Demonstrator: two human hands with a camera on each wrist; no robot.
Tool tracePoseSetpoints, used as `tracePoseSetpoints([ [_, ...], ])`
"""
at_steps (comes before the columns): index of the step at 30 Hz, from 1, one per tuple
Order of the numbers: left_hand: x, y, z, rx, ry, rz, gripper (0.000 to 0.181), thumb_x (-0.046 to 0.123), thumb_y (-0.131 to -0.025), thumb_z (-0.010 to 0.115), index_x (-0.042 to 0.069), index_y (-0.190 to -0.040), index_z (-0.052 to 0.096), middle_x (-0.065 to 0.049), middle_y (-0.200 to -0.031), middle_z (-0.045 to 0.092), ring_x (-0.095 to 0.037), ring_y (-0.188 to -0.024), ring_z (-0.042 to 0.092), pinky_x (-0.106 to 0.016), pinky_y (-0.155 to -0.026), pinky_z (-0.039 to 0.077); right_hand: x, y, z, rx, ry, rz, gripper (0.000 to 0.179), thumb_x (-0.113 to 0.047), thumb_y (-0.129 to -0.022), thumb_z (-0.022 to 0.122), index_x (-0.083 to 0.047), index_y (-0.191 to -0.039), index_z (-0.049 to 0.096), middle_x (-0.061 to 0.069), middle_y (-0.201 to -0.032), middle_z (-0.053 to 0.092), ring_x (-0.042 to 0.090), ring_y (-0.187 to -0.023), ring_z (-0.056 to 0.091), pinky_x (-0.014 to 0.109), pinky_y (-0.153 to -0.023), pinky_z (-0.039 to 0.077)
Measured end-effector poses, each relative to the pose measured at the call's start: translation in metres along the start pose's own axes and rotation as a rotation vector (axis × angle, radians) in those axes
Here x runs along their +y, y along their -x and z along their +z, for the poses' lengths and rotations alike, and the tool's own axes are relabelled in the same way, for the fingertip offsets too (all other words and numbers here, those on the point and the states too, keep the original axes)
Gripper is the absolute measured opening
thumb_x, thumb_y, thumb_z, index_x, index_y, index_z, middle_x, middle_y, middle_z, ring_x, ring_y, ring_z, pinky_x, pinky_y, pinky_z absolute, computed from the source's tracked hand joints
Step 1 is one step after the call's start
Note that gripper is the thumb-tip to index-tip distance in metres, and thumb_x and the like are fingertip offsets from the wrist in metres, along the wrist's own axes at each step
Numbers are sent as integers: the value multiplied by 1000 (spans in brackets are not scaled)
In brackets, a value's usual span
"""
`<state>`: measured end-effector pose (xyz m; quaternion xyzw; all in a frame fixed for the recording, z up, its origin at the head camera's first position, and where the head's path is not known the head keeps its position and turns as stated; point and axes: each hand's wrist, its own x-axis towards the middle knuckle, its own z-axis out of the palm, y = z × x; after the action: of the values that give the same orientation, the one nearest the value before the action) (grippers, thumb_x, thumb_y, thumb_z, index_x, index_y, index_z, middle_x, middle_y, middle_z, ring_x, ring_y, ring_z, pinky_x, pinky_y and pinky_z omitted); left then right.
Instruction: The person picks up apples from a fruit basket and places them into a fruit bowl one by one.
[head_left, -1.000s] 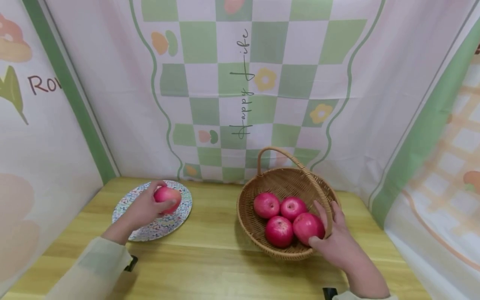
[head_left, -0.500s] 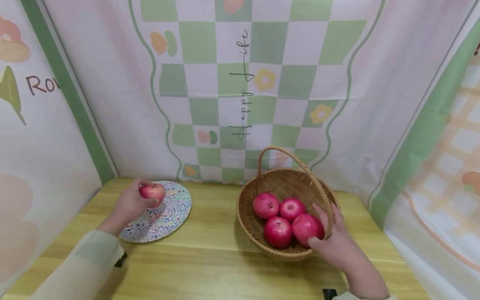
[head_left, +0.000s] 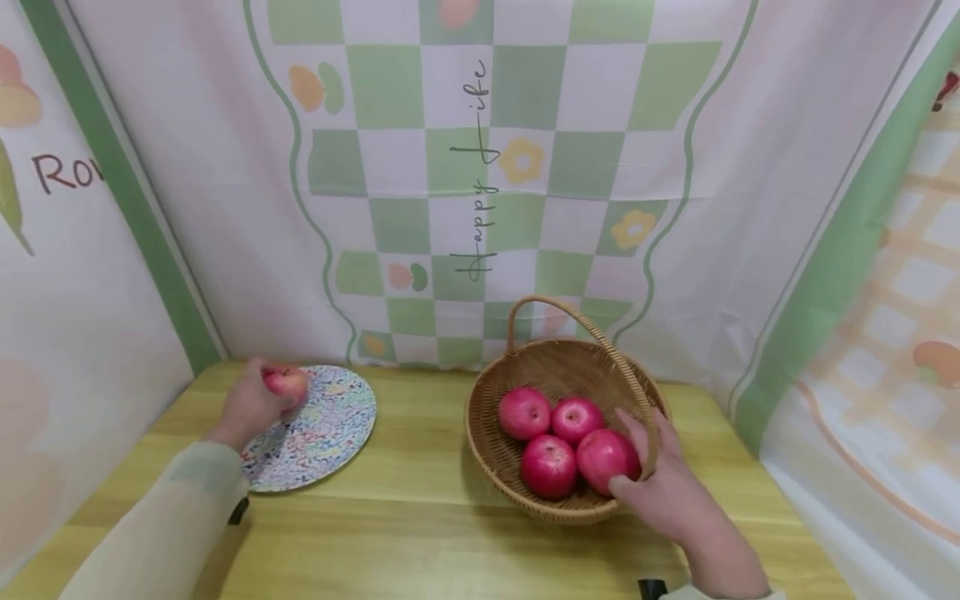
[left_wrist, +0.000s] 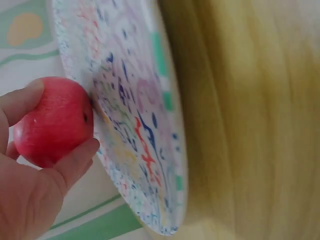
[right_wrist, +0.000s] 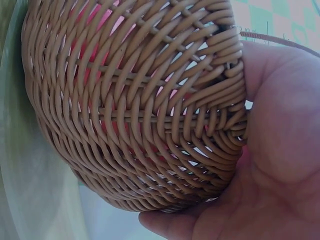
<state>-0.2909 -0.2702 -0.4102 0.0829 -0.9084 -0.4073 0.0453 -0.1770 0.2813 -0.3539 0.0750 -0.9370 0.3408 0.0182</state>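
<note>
In the head view my left hand [head_left: 249,404] grips a red apple [head_left: 291,385] at the left part of a round speckled plate [head_left: 333,429]. The left wrist view shows thumb and fingers around that apple [left_wrist: 57,120], its underside against or very near the plate [left_wrist: 132,120]; contact is hard to tell. On the right, my right hand [head_left: 667,492] holds the rim of a wicker basket [head_left: 555,362] where its handle joins. Seen from the right wrist, fingers wrap the basket's edge [right_wrist: 135,115]. Several red apples [head_left: 549,467] lie inside the basket.
Both plate and basket stand on a wooden table [head_left: 420,467], with bare wood between them. The tall basket handle [head_left: 581,321] arches over the apples. A checkered cloth [head_left: 457,208] hangs behind the table, and patterned cloths flank both sides.
My left hand has carried its apple leftward across the plate, from near the middle to its left part. The right hand keeps its hold on the basket. The head view has shifted slightly.
</note>
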Motion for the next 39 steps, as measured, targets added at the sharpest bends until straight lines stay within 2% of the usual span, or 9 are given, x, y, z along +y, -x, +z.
tracePoseSetpoints([
  [4, -7, -7, 2, 13, 44, -10, 77, 4, -84, 72, -8, -144, 25, -38, -134, 41, -55, -122, 41, -65, -102, 35, -1, 0, 0, -5, 21, 9, 99, -12, -76, 75, -14, -160, 23, 34, -157, -11, 70, -128, 19, 78, -93, 28],
  [10, -12, -9, 4, 55, 17, -39, 73, 2, -86, 65, -11, -145, 24, -39, -135, 40, -56, -125, 38, -64, -105, 32, 0, -1, 1, 5, 11, -12, 94, -10, -77, 74, -10, -158, 26, 34, -156, -8, 66, -128, 28, 75, -95, 33],
  [15, -13, -9, 3, 97, 51, -5, 80, 3, -84, 68, -9, -149, 24, -36, -141, 38, -55, -129, 35, -63, -107, 30, 1, -2, 2, 8, 18, -25, 95, -11, -77, 74, -11, -159, 25, 32, -157, -6, 63, -129, 29, 74, -95, 33],
  [18, -14, -10, 3, 114, 66, 14, 80, 4, -83, 71, -9, -148, 26, -35, -140, 39, -54, -129, 37, -63, -106, 31, 1, -2, 2, 13, 26, -32, 95, -12, -77, 74, -12, -159, 25, 31, -158, -4, 62, -127, 32, 74, -95, 34],
  [23, -10, -10, 3, 138, 78, -23, 83, 16, -87, 72, -8, -150, 23, -35, -143, 34, -54, -129, 36, -65, -104, 34, 2, -3, 2, 20, 14, -41, 95, -11, -77, 74, -11, -158, 26, 31, -158, -5, 62, -128, 31, 74, -96, 33],
  [26, 0, -6, 3, 184, 82, -60, 92, 29, -89, 73, -3, -155, 16, -32, -152, 21, -54, -132, 32, -66, -104, 33, 3, -3, 1, 12, 1, -42, 93, -10, -78, 74, -9, -158, 26, 32, -157, -8, 62, -129, 29, 74, -97, 32],
  [30, 21, 0, 2, 270, 48, -43, 102, 38, -88, 75, 1, -157, 10, -26, -160, 3, -53, -140, 19, -64, -109, 24, 2, -2, 1, 1, -6, -38, 92, -11, -79, 73, -8, -158, 25, 33, -156, -12, 62, -129, 30, 73, -97, 32],
  [35, 53, 7, 6, 316, 27, 81, 106, 38, -85, 80, 3, -158, 11, -25, -161, -4, -48, -145, 5, -59, -114, 15, 1, -3, 1, 5, -7, -31, 92, -11, -79, 73, -9, -158, 25, 33, -156, -9, 63, -128, 31, 73, -97, 32],
  [39, 84, 16, 18, 285, -8, 198, 108, 37, -83, 82, 7, -159, 12, -20, -163, -6, -47, -145, 8, -62, -109, 26, 0, -3, 1, 13, -13, -31, 93, -9, -79, 74, -9, -158, 25, 31, -157, -7, 62, -128, 30, 73, -98, 31],
])
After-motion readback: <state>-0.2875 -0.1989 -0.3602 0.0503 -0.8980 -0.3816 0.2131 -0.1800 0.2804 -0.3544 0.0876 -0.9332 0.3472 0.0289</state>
